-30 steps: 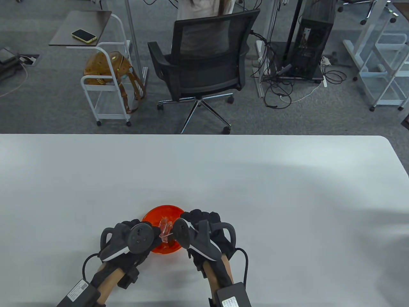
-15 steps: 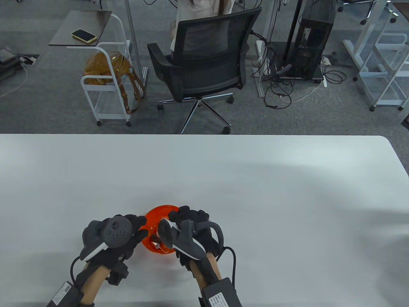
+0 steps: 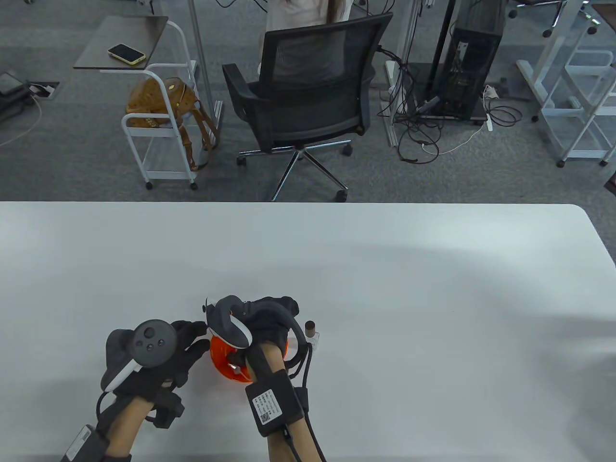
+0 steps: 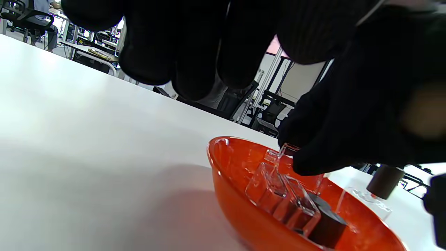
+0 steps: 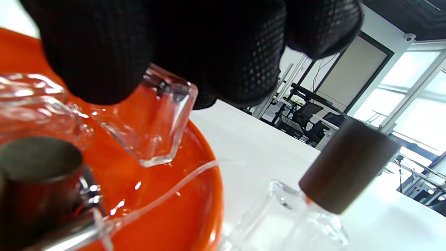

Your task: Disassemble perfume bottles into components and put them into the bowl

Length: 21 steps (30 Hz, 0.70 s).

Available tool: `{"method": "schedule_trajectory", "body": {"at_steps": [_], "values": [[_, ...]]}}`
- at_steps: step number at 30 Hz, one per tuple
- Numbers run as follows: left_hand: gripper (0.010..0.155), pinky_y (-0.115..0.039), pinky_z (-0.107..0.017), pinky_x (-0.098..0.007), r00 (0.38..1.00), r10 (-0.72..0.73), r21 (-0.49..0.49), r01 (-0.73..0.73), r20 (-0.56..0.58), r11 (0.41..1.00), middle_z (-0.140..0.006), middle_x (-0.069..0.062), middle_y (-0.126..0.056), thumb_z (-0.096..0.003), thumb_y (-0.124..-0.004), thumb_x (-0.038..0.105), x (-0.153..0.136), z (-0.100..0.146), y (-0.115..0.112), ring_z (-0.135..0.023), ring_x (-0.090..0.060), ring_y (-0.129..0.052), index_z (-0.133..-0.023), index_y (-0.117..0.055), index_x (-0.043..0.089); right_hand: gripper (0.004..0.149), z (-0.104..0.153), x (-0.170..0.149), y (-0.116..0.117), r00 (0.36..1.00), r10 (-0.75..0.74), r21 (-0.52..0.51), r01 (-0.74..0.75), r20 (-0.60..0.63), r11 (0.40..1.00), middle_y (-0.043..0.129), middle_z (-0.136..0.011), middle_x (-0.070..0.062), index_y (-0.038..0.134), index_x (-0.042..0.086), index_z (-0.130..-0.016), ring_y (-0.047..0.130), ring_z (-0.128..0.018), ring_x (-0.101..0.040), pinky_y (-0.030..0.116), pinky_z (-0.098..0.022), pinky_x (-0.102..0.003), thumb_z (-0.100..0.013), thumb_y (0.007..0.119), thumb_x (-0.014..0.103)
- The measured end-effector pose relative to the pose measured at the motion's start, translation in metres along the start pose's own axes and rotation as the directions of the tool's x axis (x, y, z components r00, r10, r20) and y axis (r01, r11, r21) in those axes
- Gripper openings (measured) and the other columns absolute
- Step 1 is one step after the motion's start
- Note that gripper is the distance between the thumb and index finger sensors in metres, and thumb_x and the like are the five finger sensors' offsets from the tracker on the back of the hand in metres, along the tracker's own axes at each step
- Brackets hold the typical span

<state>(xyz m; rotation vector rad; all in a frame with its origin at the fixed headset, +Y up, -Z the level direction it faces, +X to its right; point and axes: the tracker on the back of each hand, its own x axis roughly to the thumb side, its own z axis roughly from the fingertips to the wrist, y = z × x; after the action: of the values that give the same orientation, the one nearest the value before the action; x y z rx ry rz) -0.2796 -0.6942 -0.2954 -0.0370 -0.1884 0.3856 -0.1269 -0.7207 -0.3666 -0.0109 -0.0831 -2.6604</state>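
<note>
The left hand [image 3: 159, 353] hovers low over the white table [image 3: 385, 288] just left of the orange bowl [image 3: 224, 363], its fingers loosely curved and holding nothing, with wide bare table stretching away to its left. The bowl sits close to the table's near edge, left of centre. Inside it lie a clear glass bottle [image 4: 278, 195] on its side and a dark cap [image 5: 38, 170] with a thin clear tube [image 5: 163, 197] running across the orange floor. The right hand [image 3: 262, 320] reaches over the bowl from above and pinches a second clear glass bottle [image 5: 156, 125] by its upper end, holding it tilted above the bowl's inside; its lower corner hangs just over the bowl, and whether it touches cannot be told. Just right of the bowl, on the table, stands a whole perfume bottle [image 3: 313, 337] with a brown cap, near the right wrist. Further right and towards the far edge the table is open. Beyond the far edge, on grey carpet, stand a white cart [image 3: 159, 125] with a brown bag, a black office chair [image 3: 303, 101] and a tangle of cables [image 3: 423, 125].
</note>
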Motion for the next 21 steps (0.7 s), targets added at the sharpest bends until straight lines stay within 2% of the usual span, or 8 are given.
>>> {"method": "schedule_trajectory", "body": {"at_steps": [5, 8, 10, 13, 15, 17, 20, 21], "values": [[0.061, -0.062, -0.065, -0.063, 1.0, 0.007, -0.009, -0.007, 0.009, 1.0, -0.095, -0.019, -0.095, -0.0448, -0.075, 0.048, 0.001, 0.0, -0.001, -0.082, -0.043, -0.09, -0.095, -0.088, 0.017, 0.056, 0.005, -0.008, -0.002, 0.999, -0.046, 0.033, 0.046, 0.021, 0.998, 0.098, -0.079, 0.004, 0.085, 0.028, -0.083, 0.105, -0.052, -0.01, 0.08, -0.058, -0.051, -0.03, 0.089, 0.048], [0.061, -0.062, -0.065, -0.063, 1.0, -0.002, -0.015, 0.003, 0.014, 1.0, -0.095, -0.019, -0.095, -0.045, -0.075, 0.048, 0.001, 0.001, -0.003, -0.082, -0.043, -0.091, -0.095, -0.088, 0.017, 0.057, 0.009, -0.028, -0.013, 0.995, -0.098, -0.027, 0.098, 0.011, 0.995, 0.096, -0.081, 0.005, 0.083, 0.03, -0.084, 0.104, -0.055, -0.01, 0.079, -0.06, -0.051, -0.031, 0.087, 0.049], [0.061, -0.063, -0.065, -0.063, 1.0, -0.009, -0.016, 0.009, 0.017, 1.0, -0.095, -0.019, -0.095, -0.0449, -0.075, 0.048, 0.002, 0.001, -0.004, -0.082, -0.043, -0.091, -0.095, -0.089, 0.017, 0.057, 0.016, -0.058, -0.021, 0.976, -0.216, -0.102, 0.214, -0.01, 0.972, 0.094, -0.083, 0.005, 0.081, 0.031, -0.085, 0.103, -0.06, -0.011, 0.077, -0.062, -0.052, -0.032, 0.084, 0.05], [0.061, -0.063, -0.065, -0.063, 1.0, -0.01, -0.017, 0.01, 0.023, 1.0, -0.095, -0.019, -0.095, -0.0449, -0.075, 0.048, 0.003, 0.0, -0.004, -0.082, -0.043, -0.091, -0.095, -0.089, 0.017, 0.06, 0.024, -0.096, -0.016, 0.943, -0.333, -0.198, 0.324, -0.014, 0.925, 0.089, -0.089, 0.004, 0.077, 0.032, -0.089, 0.101, -0.068, -0.013, 0.074, -0.065, -0.053, -0.033, 0.082, 0.052], [0.061, -0.062, -0.065, -0.063, 1.0, -0.016, -0.024, 0.016, 0.026, 1.0, -0.095, -0.018, -0.095, -0.0449, -0.075, 0.048, 0.004, 0.0, -0.006, -0.082, -0.043, -0.091, -0.095, -0.088, 0.017, 0.064, 0.031, -0.123, 0.002, 0.902, -0.432, -0.22, 0.419, -0.012, 0.881, 0.081, -0.096, 0.003, 0.071, 0.033, -0.092, 0.096, -0.077, -0.015, 0.071, -0.068, -0.055, -0.033, 0.08, 0.055], [0.061, -0.062, -0.065, -0.063, 0.999, -0.023, -0.033, 0.024, 0.026, 0.999, -0.095, -0.019, -0.095, -0.0449, -0.075, 0.048, 0.004, -0.001, -0.008, -0.082, -0.043, -0.091, -0.095, -0.088, 0.017, 0.069, 0.034, -0.137, 0.022, 0.853, -0.522, -0.186, 0.51, -0.016, 0.84, 0.075, -0.101, 0.002, 0.066, 0.032, -0.096, 0.092, -0.084, -0.018, 0.067, -0.07, -0.057, -0.032, 0.079, 0.056], [0.06, -0.062, -0.065, -0.063, 0.999, -0.026, -0.046, 0.028, 0.029, 0.999, -0.095, -0.019, -0.095, -0.0449, -0.075, 0.048, 0.006, -0.002, -0.012, -0.083, -0.043, -0.09, -0.095, -0.089, 0.017, 0.079, 0.035, -0.151, 0.068, 0.745, -0.667, -0.02, 0.667, -0.009, 0.745, 0.067, -0.106, 0.001, 0.058, 0.029, -0.1, 0.086, -0.091, -0.022, 0.064, -0.071, -0.059, -0.03, 0.081, 0.057], [0.06, -0.062, -0.065, -0.063, 0.999, -0.028, -0.047, 0.029, 0.03, 0.998, -0.095, -0.018, -0.095, -0.0449, -0.075, 0.048, 0.006, -0.001, -0.012, -0.083, -0.043, -0.09, -0.095, -0.089, 0.017, 0.081, 0.035, -0.151, 0.075, 0.73, -0.683, 0.019, 0.683, -0.013, 0.73, 0.065, -0.106, 0.0, 0.057, 0.027, -0.101, 0.084, -0.093, -0.024, 0.064, -0.071, -0.06, -0.029, 0.083, 0.056]]}}
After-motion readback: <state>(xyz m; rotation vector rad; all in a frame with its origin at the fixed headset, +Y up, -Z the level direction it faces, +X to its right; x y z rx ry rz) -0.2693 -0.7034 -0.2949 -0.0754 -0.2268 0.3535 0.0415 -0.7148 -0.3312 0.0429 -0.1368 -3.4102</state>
